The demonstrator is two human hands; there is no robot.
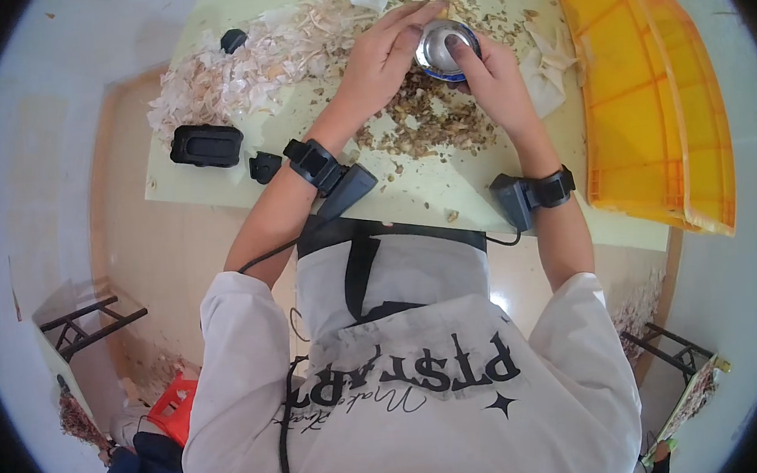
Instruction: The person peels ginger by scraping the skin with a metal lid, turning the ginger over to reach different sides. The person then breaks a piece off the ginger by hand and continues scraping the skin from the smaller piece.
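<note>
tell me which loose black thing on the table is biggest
The rectangular black box at the mat's left edge. The black clip beside it and the black bit up among the peels are far smaller.

Hands: two, left [380,58] and right [495,76]
Metal bowl [440,43]: one
Orange trays [652,99]: two, stacked right of the metal bowl
Wrist devices [324,165]: two

1. A pale green table [447,197] fills the middle of the room, its top in even, bright light.
2. The floor [175,244] beneath is glossy beige, with a white glare spot close to the table's near edge.
3. Black metal frames stand low on either side: one to the left [92,321], one to the right [672,351].
4. A red plastic crate [171,408] sits on the floor near the left frame.
5. Stacked orange plastic trays [652,99] lie at the table's right end.
</note>
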